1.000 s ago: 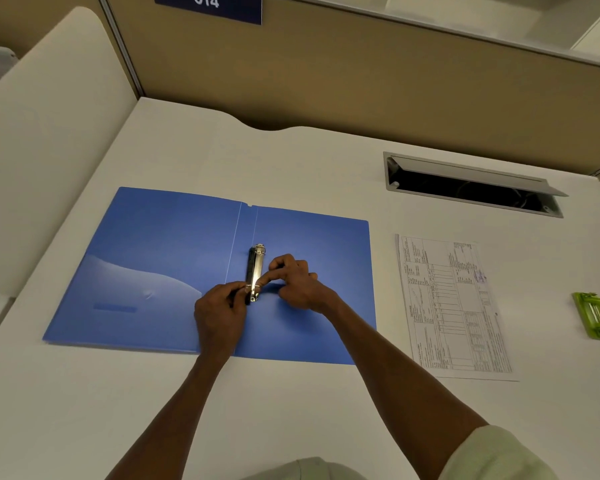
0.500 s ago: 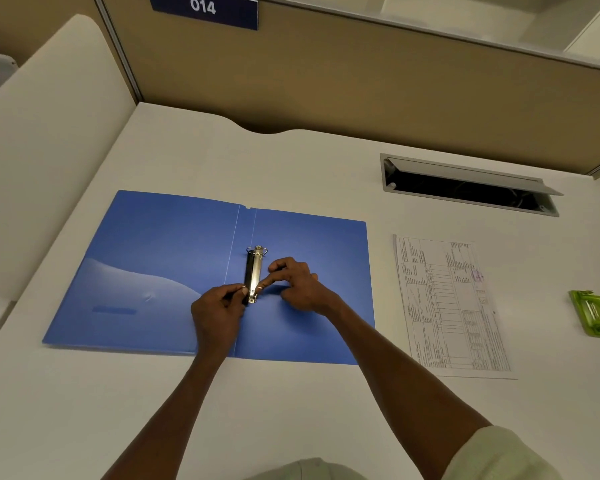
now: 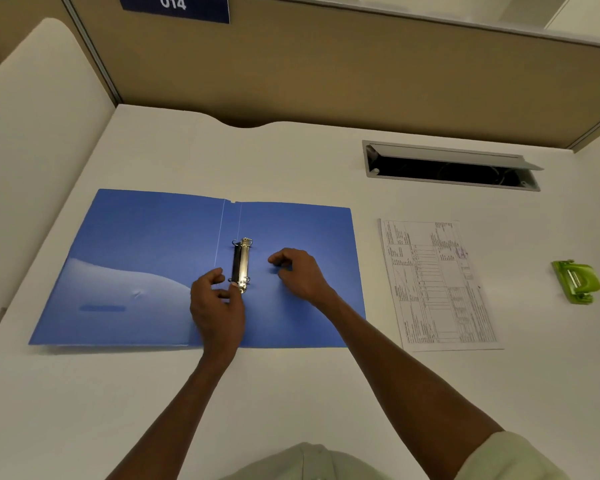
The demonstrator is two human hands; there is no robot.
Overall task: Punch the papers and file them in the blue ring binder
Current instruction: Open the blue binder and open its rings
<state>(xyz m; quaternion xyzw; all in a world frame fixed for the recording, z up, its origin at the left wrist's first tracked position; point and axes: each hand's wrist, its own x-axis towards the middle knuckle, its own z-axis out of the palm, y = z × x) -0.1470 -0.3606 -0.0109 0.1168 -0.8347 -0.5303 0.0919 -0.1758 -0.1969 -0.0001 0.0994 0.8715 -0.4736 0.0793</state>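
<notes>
The blue ring binder (image 3: 146, 251) lies open and flat on the white desk. Its metal ring mechanism (image 3: 242, 263) sits right of the spine, and its rings look parted. My left hand (image 3: 217, 306) rests at the near end of the mechanism, thumb tip touching its lower tab. My right hand (image 3: 300, 271) hovers over the binder's right half, a short way right of the mechanism, fingers loosely curled and holding nothing. A printed paper sheet (image 3: 437, 282) lies right of the binder. The green hole punch (image 3: 577, 280) sits at the far right.
A cable hatch (image 3: 451, 168) is open in the desk behind the paper. A tan partition (image 3: 326, 74) closes the back, and a white side panel (image 3: 32, 133) stands on the left.
My right hand has let go of the ring mechanism and moved right. The rings now look parted. My left hand stays at the mechanism's near end.
</notes>
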